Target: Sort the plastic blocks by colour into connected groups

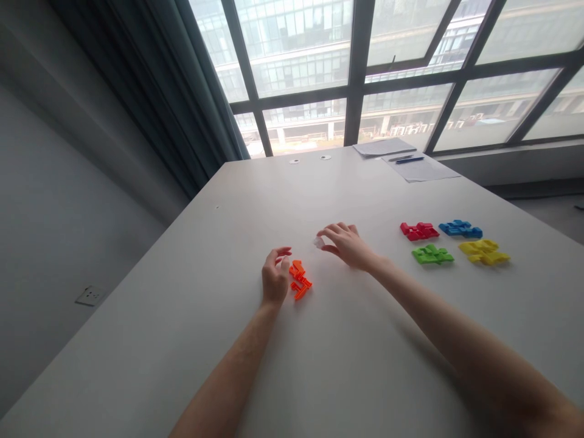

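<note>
R hand (345, 243): thumb + fingertips pinching clear pc (318, 243); pc is tiny & washed out, so can't tell if it touches desk (205, 243).
L hand (275, 281): half-curled, gap btwn thumb & fingers, nothing seen in grip.
Orange pcs (301, 281): on desk btwn hands, right beside L thumb.
Clear pc: step in hand prob. handling this one; next move calls for light fingertip control, clear of orange.
Red pcs (418, 231), blue pcs (460, 229), green pcs (432, 254), yellow pcs (483, 251): grouped by color, off to R.
</note>
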A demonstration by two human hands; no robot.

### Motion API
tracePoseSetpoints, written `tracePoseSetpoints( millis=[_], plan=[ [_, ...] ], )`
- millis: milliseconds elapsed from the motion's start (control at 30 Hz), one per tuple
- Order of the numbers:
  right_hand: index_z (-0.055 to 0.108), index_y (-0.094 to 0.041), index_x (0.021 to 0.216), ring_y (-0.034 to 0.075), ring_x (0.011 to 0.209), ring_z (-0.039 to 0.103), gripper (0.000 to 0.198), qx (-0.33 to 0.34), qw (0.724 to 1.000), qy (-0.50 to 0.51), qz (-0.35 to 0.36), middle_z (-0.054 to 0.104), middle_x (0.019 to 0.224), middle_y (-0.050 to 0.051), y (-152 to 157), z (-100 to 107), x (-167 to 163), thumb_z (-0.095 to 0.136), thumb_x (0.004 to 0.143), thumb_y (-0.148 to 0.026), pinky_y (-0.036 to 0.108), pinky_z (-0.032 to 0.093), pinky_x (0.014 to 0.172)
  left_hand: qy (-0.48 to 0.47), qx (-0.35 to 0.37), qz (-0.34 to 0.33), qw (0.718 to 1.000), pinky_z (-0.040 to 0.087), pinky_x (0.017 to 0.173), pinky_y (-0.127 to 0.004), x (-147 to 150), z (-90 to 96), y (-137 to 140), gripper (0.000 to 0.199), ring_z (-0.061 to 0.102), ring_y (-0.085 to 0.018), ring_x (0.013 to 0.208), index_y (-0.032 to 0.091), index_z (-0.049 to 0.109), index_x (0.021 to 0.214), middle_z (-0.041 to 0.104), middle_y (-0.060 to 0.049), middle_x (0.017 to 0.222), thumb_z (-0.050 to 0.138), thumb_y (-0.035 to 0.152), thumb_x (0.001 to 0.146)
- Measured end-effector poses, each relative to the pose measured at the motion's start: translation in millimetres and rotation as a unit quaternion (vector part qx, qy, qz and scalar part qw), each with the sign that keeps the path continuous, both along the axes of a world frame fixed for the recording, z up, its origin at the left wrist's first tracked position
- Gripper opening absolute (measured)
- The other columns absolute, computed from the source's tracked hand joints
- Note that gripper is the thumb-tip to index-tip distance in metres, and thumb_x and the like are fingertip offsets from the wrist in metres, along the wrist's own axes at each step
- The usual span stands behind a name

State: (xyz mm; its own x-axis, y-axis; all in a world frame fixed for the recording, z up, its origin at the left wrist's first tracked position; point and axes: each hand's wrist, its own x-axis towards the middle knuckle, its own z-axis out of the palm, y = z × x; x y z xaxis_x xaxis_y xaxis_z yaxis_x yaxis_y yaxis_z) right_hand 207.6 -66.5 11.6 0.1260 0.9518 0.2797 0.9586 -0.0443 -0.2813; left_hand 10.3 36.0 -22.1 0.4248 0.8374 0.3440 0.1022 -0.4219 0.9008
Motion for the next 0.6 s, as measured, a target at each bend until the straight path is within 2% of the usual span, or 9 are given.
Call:
tracePoseSetpoints(
  millis=[100,300,467,600],
  plan=[
    [0.055,-0.028,0.123,0.023,0.11,0.051,0.029,0.047,0.998,0.009,0.04,0.061,0.122,0.008,-35.6,0.5,4.9,0.044,0.098,-0.037,0.04,0.034,0.093,0.002,0.004,-0.004,1.0,0.048,0.087,-0.036,0.3,-0.1,0.0,0.027,0.064,-0.02,0.094,0.017,0.064,0.097,0.067,-0.007,0.099,0.044,0.02,0.079],
    [0.058,-0.035,0.125,0.022,0.11,0.052,0.031,-0.01,0.993,-0.02,0.114,0.063,0.117,0.006,-100.5,-5.5,16.8,0.049,0.096,-0.038,0.039,0.037,0.092,0.008,0.008,-0.008,1.0,0.048,0.089,-0.037,1.3,-0.5,-0.7,0.027,0.064,-0.021,0.094,0.017,0.064,0.097,0.068,-0.007,0.099,0.045,0.02,0.079],
    [0.059,-0.042,0.125,0.022,0.112,0.052,0.032,-0.026,0.992,-0.042,0.117,0.063,0.116,0.004,-115.3,-11.0,20.3,0.052,0.094,-0.035,0.039,0.039,0.091,0.013,0.008,-0.01,1.0,0.048,0.089,-0.038,1.1,-0.5,-1.1,0.027,0.064,-0.021,0.094,0.017,0.064,0.098,0.068,-0.007,0.098,0.045,0.021,0.079],
    [0.054,-0.035,0.132,0.023,0.111,0.053,0.04,0.001,0.997,0.001,0.082,0.06,0.122,0.008,-117.5,-11.3,16.9,0.053,0.093,-0.04,0.04,0.04,0.094,0.011,0.007,-0.008,1.0,0.049,0.088,-0.037,1.6,-0.6,-1.1,0.026,0.064,-0.021,0.094,0.018,0.064,0.097,0.068,-0.006,0.098,0.045,0.021,0.079]
  ],
)
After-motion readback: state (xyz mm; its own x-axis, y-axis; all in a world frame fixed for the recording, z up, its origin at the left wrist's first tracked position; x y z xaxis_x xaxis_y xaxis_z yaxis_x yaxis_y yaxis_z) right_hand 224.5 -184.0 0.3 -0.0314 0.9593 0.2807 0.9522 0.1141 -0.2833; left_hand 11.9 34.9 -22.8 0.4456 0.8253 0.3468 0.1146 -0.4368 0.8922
